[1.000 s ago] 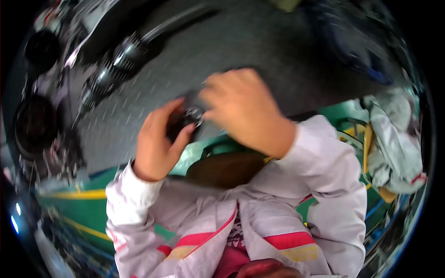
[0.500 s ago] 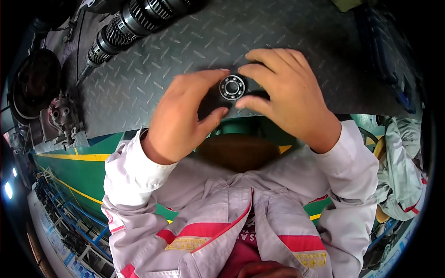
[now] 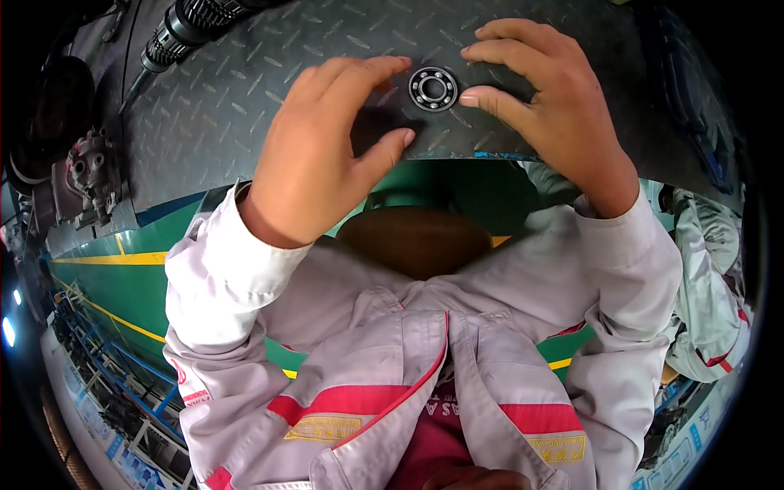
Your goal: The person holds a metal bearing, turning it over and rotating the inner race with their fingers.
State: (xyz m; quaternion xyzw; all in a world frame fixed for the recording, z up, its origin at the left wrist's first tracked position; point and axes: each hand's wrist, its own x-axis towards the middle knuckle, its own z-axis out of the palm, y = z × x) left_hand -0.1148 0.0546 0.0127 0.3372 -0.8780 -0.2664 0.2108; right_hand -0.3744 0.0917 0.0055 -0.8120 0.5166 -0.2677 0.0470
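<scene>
A ball bearing [image 3: 414, 88], a steel ring with balls showing between its inner and outer races, lies flat on the dark tread-plate bench top [image 3: 327, 45]. My left hand [image 3: 327, 131] is just left of it, thumb and fingers spread apart with nothing between them. On the other side, my right hand [image 3: 555, 102] is also open, its thumb tip close to the bearing's right edge. Neither hand grips the bearing.
A geared shaft [image 3: 192, 28] lies at the bench's far left. Nearer on that side stands a cast metal part [image 3: 91, 175]. A dark blue tray-like object [image 3: 694, 106] sits at the right end. Another person's light sleeve [image 3: 706, 278] shows at the right.
Both hands have spread farther apart, the right one moving away to the right. The bearing and bench appear higher in the picture, as the view has shifted.
</scene>
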